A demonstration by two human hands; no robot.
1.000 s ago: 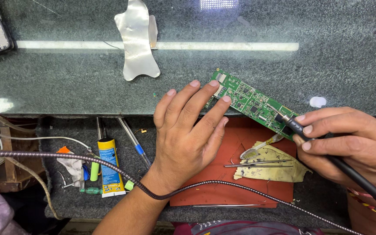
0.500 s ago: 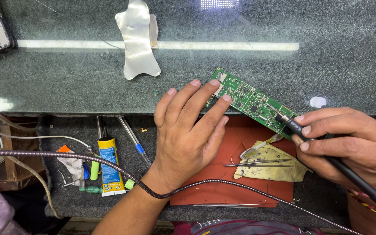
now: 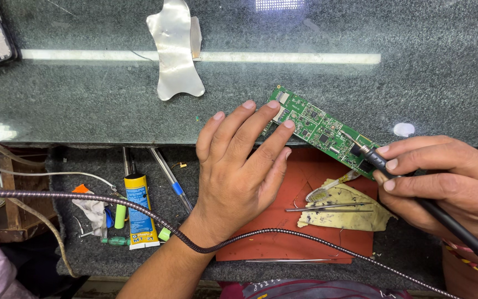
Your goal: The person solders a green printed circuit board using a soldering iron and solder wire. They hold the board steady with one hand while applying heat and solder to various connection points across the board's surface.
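Seen from the head camera looking down: left hand (image 3: 239,171) laid flat, palm down, fingers spread, grasping nothing, fingertips pressing the near end of a long green circuit board (image 3: 319,130). Board lying slantwise, partly on the dark speckled stone surface (image 3: 84,94) and partly over a red mat (image 3: 289,238) on the lower ledge. Right hand (image 3: 443,180) clenched pen-fashion around a black soldering iron (image 3: 410,194), metal tip touching the far right part of the board, black cord running off toward the lower right corner. Whether solder is flowing under the tip: cannot tell, too small.

Just below the board, on the mat: a stained yellowish cloth (image 3: 344,210) with slim metal tweezers (image 3: 327,207) resting across it and a toothbrush head poking out beside it. Left of the mat, on grey felt: a yellow and blue glue tube (image 3: 139,213), a blue-banded pen (image 3: 172,180), small green tools. Flexible metal hose (image 3: 112,202) curving across the foreground under the left wrist. Silvery cut sheet (image 3: 175,52) well apart at top.

Judged from this: work on the board under way, with the iron applied at one spot; board unmounted, tweezers untouched.
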